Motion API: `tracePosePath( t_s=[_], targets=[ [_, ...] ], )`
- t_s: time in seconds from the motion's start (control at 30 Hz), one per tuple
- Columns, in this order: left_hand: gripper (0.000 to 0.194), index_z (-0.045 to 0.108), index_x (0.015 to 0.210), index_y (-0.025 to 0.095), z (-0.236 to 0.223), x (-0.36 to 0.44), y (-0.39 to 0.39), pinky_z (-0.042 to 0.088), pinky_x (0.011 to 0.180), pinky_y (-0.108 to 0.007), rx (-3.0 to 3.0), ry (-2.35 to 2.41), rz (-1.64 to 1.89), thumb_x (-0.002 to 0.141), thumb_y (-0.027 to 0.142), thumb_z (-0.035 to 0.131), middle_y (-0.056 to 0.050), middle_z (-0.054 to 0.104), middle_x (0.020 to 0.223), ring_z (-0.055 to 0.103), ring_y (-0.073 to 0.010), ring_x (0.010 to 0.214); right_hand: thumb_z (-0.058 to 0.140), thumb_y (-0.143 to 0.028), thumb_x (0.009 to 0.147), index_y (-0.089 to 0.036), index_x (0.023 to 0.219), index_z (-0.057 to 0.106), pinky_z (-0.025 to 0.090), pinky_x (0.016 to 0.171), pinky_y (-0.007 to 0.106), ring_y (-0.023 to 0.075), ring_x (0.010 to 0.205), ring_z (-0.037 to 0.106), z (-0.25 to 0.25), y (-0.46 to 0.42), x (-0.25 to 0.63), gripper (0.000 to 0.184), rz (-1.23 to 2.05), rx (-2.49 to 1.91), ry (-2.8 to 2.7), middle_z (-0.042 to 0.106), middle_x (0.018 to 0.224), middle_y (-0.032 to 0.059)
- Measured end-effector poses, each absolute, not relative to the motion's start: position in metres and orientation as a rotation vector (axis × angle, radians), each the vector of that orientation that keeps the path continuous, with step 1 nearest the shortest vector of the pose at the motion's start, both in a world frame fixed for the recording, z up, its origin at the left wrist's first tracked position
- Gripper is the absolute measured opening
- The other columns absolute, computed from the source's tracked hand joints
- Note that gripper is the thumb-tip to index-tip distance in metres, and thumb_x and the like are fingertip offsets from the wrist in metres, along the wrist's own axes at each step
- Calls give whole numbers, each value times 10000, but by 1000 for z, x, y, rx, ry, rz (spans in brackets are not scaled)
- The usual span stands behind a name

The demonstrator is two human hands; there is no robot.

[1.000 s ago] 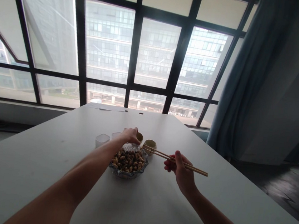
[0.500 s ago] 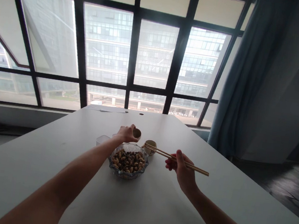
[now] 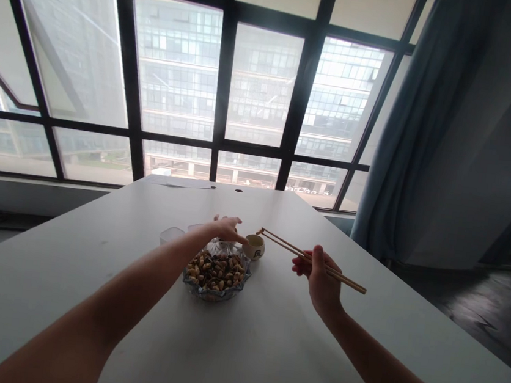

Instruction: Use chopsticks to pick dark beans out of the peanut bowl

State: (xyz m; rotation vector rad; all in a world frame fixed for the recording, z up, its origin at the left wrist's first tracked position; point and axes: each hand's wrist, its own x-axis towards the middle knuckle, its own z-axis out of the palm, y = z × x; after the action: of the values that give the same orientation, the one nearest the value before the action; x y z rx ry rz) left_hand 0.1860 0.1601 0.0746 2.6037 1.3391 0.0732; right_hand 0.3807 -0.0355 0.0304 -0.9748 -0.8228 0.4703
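My right hand (image 3: 322,279) is closed round a pair of wooden chopsticks (image 3: 316,265). Their tips pinch a small brownish piece (image 3: 260,231), perhaps a nut, just above the rim of a small cream cup (image 3: 255,253) with a dark mark. My left hand (image 3: 227,229) reaches over the far side of the glass bowl (image 3: 216,294), fingers apart, with the thumb close to that cup; whether it touches cannot be made out. A second small cup is mostly hidden beneath this hand. Mixed nuts and dark seeds (image 3: 216,270) fill the scalloped bowl.
Two translucent plastic containers (image 3: 171,235) stand left of the bowl, one partly behind my left forearm. Sheets of paper (image 3: 178,181) lie at the far end of the white table (image 3: 237,349). Beyond are windows, with a blue curtain (image 3: 408,147) on the right.
My left hand held the second cup and shifted it left, then let go and moved right toward the marked cup. The chopsticks' tips rose from beside that cup to above its rim.
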Motion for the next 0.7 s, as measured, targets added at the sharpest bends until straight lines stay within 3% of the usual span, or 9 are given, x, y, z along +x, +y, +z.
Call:
tracePosePath(
  t_s=[0.13,0.3,0.7],
  targets=[
    [816,488,1343,287,68,203,151,120,1168,-565,2785,1098,55,670,720,644,-86,509,1465,311,-335,1427,683,-747,710,-166,722,598,487,422,275,178,428,625,35,-36,385,587,446,-999,-820,683,566,69],
    [773,508,1256,207,63,219,144,36,1183,-554,2696,1156,-8,647,642,699,-115,659,1236,533,-327,1242,678,-734,728,-160,714,601,460,406,262,172,423,618,38,-36,389,578,401,-995,-830,681,560,69],
    [838,425,1231,227,59,232,125,69,1167,-565,2858,993,113,568,590,787,-110,676,1145,585,-326,1153,671,-709,764,-169,704,655,494,447,284,172,448,613,36,-42,409,543,322,-1080,-1160,676,562,54]
  ],
)
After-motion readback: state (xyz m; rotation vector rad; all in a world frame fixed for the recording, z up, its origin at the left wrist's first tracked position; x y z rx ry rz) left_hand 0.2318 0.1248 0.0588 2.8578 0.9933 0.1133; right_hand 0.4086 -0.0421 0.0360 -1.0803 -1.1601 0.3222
